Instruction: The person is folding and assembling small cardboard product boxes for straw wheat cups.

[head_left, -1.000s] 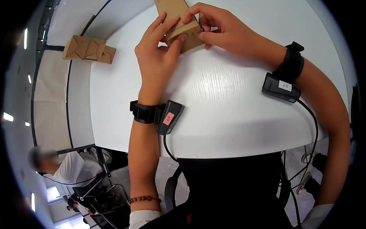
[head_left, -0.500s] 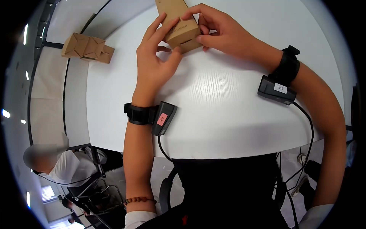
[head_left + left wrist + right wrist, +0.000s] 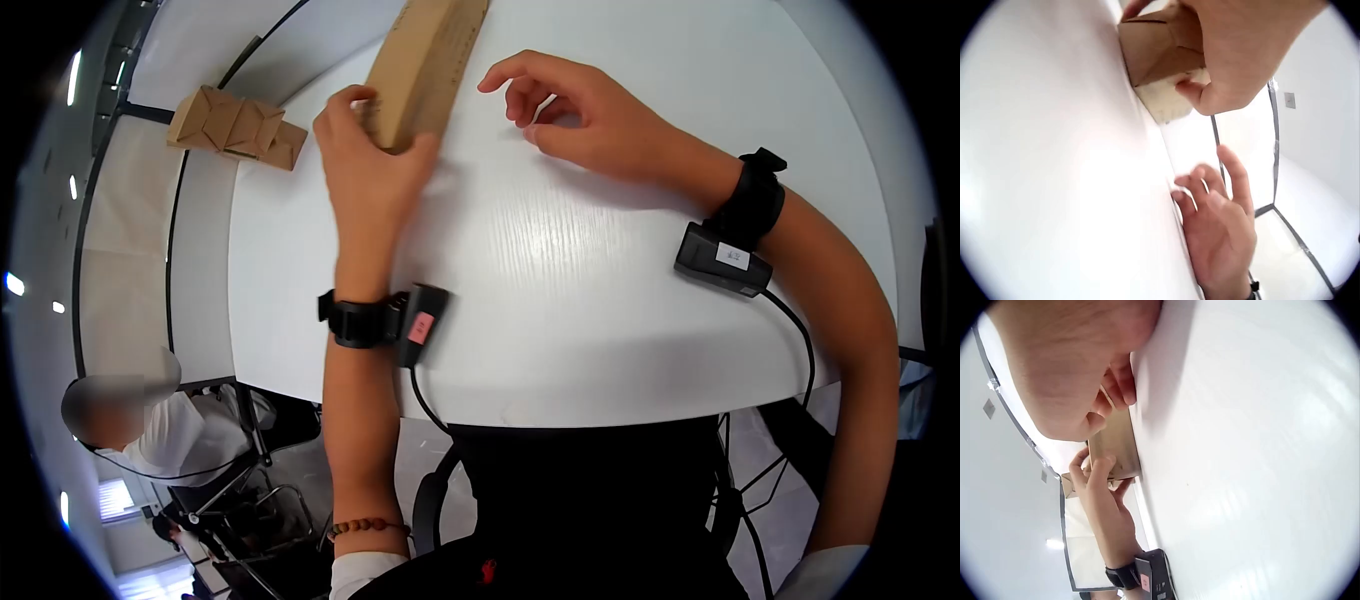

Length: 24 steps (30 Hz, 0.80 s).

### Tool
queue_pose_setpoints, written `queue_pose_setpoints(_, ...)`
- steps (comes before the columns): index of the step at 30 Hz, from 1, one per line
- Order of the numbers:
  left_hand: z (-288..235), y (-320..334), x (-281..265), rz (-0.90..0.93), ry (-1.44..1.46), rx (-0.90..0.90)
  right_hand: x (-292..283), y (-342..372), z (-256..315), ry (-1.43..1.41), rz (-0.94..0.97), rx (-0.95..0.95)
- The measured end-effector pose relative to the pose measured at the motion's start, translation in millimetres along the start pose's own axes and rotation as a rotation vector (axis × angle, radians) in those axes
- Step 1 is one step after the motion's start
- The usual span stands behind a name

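Observation:
A long brown cardboard box (image 3: 425, 70) lies on the white table toward its far side, running out of the top of the head view. My left hand (image 3: 372, 175) grips its near end, thumb on the right side and fingers on the left. The folded end panel of the box (image 3: 1147, 53) shows in the left wrist view. Apart from the box, to its right, my right hand (image 3: 590, 115) hovers over the table with fingers loosely curled and nothing in them. Small printing shows along the box's side (image 3: 1119, 447) in the right wrist view.
More brown cardboard boxes (image 3: 235, 128) sit at the table's left edge by the low partition (image 3: 205, 260). Cables run from both wrist cameras (image 3: 722, 258) down past the table's front edge. A seated person (image 3: 185, 435) is at the lower left, beyond the partition.
The box has turned and shifted left with my left hand, which now grips its near end. My right hand has let go of it and stands apart from it.

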<state>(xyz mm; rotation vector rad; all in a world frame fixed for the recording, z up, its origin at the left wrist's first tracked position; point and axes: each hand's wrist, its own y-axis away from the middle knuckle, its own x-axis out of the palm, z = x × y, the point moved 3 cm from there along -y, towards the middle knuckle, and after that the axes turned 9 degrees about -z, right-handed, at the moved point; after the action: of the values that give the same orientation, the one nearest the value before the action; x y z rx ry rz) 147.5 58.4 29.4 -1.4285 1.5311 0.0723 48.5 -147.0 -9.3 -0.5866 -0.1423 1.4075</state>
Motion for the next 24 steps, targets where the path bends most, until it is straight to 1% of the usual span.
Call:
queue_pose_setpoints(2,20.5,-8.4,-10.9,0.045,-0.106,-0.079,3.8,3.2,3.4,-0.005,0.007,0.078)
queue_pose_setpoints(3,20.8,-11.1,-15.9,0.067,-0.073,-0.109,4.0,4.1,3.3,0.012,-0.001,0.096)
queue_pose_setpoints(5,17.1,-16.2,-26.4,0.072,-0.088,-0.081,3.4,0.0,5.3,0.049,-0.005,0.114)
queue_pose_setpoints(6,17.2,-18.9,-33.0,0.064,-0.039,-0.074,2.6,-0.3,5.2,0.055,-0.012,0.081)
queue_pose_setpoints(8,19.1,-23.6,-51.5,0.027,0.045,-0.065,1.0,0.0,3.0,0.039,-0.017,0.077)
queue_pose_setpoints(10,24.5,-21.7,-66.8,-0.198,0.272,-0.065,-3.5,-2.7,-2.7,0.037,-0.007,0.068)
queue_pose_setpoints(11,26.7,-15.9,-76.2,-0.309,0.381,-0.071,-3.3,-1.9,-2.7,-0.022,-0.018,0.101)
queue_pose_setpoints(12,23.9,-9.2,-86.6,-0.413,0.439,-0.058,-2.5,-2.1,-4.2,-0.022,-0.028,0.088)
queue_pose_setpoints(15,41.1,-12.6,-134.0,-0.664,0.286,0.071,-0.5,-3.2,-0.3,-0.015,-0.044,0.092)
queue_pose_setpoints(16,44.1,-25.6,-155.1,-0.703,0.259,0.142,0.1,-1.8,2.0,-0.011,-0.048,0.107)
queue_pose_setpoints(17,47.5,-34.6,-170.5,-0.786,0.33,0.11,0.9,-1.3,4.5,0.002,-0.048,0.114)
queue_pose_setpoints(18,47.9,-47.7,-188.7,-0.844,0.284,0.067,1.3,-1.2,7.3,0.016,-0.049,0.122)
queue_pose_setpoints(19,62.5,-69.3,-206.3,-0.908,0.286,0.159,2.2,-0.2,10.0,0.03,-0.049,0.131)
queue_pose_setpoints(20,64.0,-86.1,-218.7,-0.916,0.331,0.141,3.4,0.1,12.2,0.032,-0.041,0.144)
queue_pose_setpoints(23,47.0,-129.5,-229.9,-0.998,0.112,0.181,1.2,-1.6,7.3,0.037,-0.018,0.115)
queue_pose_setpoints(24,39.0,-136.9,-225.3,-1.018,-0.132,0.144,0.5,-0.1,6.4,0.024,-0.015,0.122)
